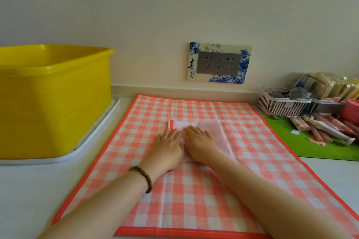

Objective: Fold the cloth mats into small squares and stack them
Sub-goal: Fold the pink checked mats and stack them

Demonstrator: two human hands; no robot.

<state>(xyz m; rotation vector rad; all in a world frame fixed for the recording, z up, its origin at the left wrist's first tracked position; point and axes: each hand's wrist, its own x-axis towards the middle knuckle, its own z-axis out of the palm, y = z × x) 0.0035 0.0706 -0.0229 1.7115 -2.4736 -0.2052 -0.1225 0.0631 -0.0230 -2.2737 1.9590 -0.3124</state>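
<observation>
- Right now, in the head view, my left hand (pixel 169 141) and my right hand (pixel 200 139) lie side by side. The palms are down and the fingers straight, pressing flat on the folded pink mat (pixel 215 130). Neither hand is curled round anything.
- That folded mat sits near the middle of the big checked mat (pixel 194 200). The checked mat is spread flat on the counter (pixel 29 190), its long side running from 6 to 12 o'clock as I face it.
- From my hands the bare part of the pink mat reaches toward 12 and 2 o'clock, so my right hand is nearer its free half. Its red-edged strip (pixel 171 125) shows at 12 o'clock, just past my left fingertips.
- The pink mat looks close to square, so I cannot tell which way its long axis runs.
- My guess is that this press is flattening the crease. The small mat would then have to come off the checked one before that can be folded.
- At 9 o'clock a yellow tub (pixel 54 99) stands on a white tray (pixel 97 141). At 3 o'clock lies a green mat (pixel 287 141) with what look like pens (pixel 318 129), and a pink basket (pixel 281 105) behind it.
</observation>
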